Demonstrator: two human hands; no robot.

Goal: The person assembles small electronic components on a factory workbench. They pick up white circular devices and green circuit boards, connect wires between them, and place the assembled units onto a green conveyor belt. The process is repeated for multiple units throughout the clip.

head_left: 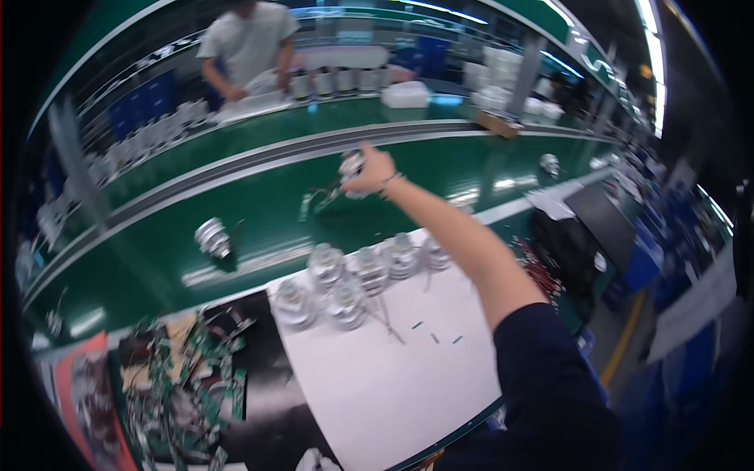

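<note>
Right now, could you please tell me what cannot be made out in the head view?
In the head view:
White wired assembly: partly hidden by the right hand, and blurred.
Left hand: not in view.
Co-worker: head cut off by the top edge.
White object: cut off by the bottom edge; its kind is unclear.
Green circuit boards: overlapping, hiding one another; uncountable.

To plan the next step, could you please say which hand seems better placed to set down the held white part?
Probably the right hand: it holds the white part over the green surface, and no left hand shows.
</note>
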